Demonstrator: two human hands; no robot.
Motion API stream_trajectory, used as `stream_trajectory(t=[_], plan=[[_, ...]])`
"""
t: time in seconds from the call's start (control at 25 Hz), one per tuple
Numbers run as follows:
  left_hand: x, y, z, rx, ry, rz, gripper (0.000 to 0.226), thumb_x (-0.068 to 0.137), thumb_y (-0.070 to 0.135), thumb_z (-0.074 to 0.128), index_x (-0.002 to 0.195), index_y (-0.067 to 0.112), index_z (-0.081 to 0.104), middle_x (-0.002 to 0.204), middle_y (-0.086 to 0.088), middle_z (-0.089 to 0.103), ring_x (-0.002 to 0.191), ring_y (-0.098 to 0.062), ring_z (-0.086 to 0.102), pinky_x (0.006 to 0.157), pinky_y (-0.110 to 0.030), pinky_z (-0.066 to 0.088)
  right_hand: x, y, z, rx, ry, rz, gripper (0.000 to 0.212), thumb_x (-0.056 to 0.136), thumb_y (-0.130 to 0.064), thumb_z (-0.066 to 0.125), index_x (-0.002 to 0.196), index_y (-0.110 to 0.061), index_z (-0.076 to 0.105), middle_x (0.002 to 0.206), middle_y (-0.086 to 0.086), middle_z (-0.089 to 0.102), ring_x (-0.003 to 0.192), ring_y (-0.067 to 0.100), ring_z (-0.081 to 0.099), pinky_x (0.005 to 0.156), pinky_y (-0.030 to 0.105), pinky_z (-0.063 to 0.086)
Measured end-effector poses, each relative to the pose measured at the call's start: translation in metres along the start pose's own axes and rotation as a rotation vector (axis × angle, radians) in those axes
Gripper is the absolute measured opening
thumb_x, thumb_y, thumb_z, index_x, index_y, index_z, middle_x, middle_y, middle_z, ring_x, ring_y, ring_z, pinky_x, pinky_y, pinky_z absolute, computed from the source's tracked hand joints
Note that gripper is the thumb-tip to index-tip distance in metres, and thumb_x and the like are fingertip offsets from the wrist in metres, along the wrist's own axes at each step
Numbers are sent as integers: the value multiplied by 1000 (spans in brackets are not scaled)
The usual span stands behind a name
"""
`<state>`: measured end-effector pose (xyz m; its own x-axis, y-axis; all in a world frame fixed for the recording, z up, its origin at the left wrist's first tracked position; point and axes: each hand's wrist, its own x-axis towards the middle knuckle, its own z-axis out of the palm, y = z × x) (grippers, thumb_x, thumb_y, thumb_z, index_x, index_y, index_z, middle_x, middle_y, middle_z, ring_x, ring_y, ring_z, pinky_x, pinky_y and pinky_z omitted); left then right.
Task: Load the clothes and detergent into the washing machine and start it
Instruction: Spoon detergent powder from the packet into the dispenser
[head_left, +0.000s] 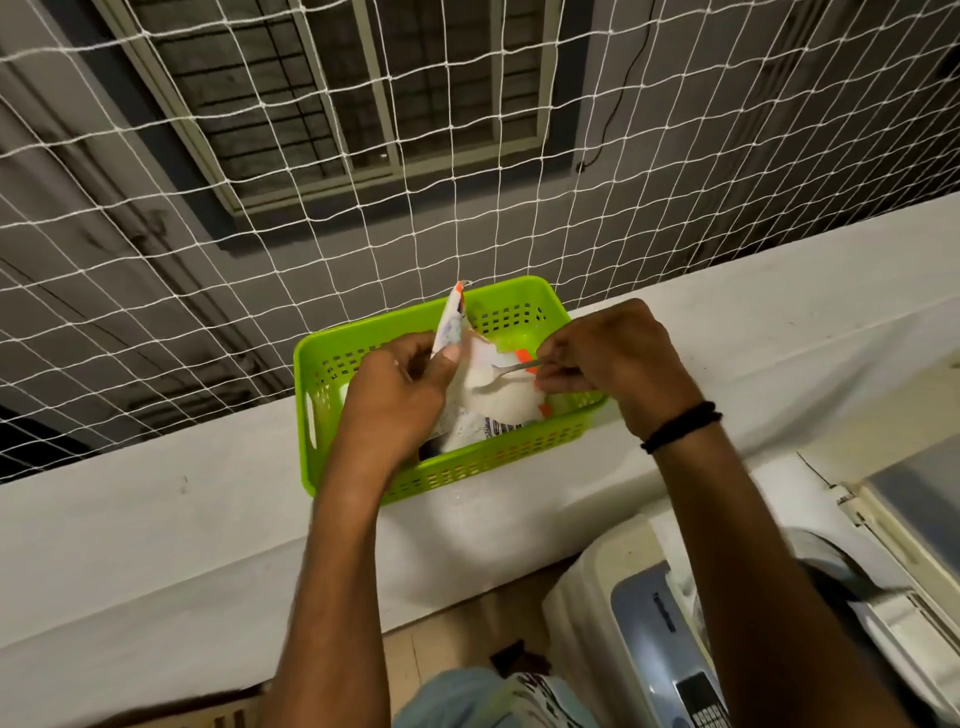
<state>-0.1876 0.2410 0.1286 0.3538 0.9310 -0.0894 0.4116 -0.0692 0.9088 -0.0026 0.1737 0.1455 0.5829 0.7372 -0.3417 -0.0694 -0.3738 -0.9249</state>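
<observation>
A white detergent packet (496, 397) with orange and blue print stands open inside a lime-green plastic basket (457, 467) on a white ledge. My left hand (397, 400) grips the packet's upper flap and holds it open. My right hand (618, 358) pinches the handle of a metal spoon (501, 371), whose bowl rests on the white powder in the packet's mouth. The washing machine (670, 639) sits at the lower right, with its grey control panel and part of the open tub in view.
The white ledge (156, 525) runs across the view, backed by a white safety net (260, 208) and a grey wall with windows. Cloth with a light-blue print (493, 699) lies at the bottom centre. A black band circles my right wrist.
</observation>
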Motion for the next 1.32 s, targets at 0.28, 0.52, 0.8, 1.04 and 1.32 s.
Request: stream_trajectory(t=[0.28, 0.52, 0.8, 1.04, 1.32], plan=[[3, 7, 9, 419, 239, 125, 17, 93, 25, 61, 102, 22, 75, 86, -9, 75, 86, -36, 65, 74, -39, 53, -19, 6, -29, 185, -15, -83, 20, 86, 11, 49, 80, 12, 68, 71, 23, 66, 53, 23, 68, 57, 27, 60], [-3, 8, 12, 455, 313, 199, 20, 94, 19, 57, 102, 18, 75, 86, -16, 74, 82, -41, 63, 69, -38, 49, -16, 12, -33, 183, 21, -57, 24, 87, 11, 47, 82, 11, 71, 73, 23, 68, 63, 29, 70, 62, 31, 61], [-13, 17, 17, 471, 355, 198, 26, 93, 24, 60, 117, 24, 71, 100, -10, 76, 93, -36, 67, 76, -35, 47, -31, 16, -48, 231, -9, -82, 28, 87, 16, 42, 87, 14, 70, 77, 24, 67, 63, 25, 70, 61, 29, 60], [-32, 56, 64, -2, 383, 391, 22, 93, 22, 64, 114, 20, 71, 106, 9, 73, 98, -5, 69, 91, -25, 54, -59, 29, -96, 306, 68, -96, 25, 88, 15, 47, 89, 12, 71, 79, 27, 70, 73, 32, 72, 64, 30, 62], [-45, 74, 164, -136, 4, 462, 19, 95, 19, 60, 110, 21, 72, 100, 15, 72, 91, 3, 67, 82, -14, 51, -105, 81, -180, 408, 355, 16, 24, 85, 16, 50, 88, 9, 73, 78, 28, 72, 71, 33, 73, 65, 29, 61]])
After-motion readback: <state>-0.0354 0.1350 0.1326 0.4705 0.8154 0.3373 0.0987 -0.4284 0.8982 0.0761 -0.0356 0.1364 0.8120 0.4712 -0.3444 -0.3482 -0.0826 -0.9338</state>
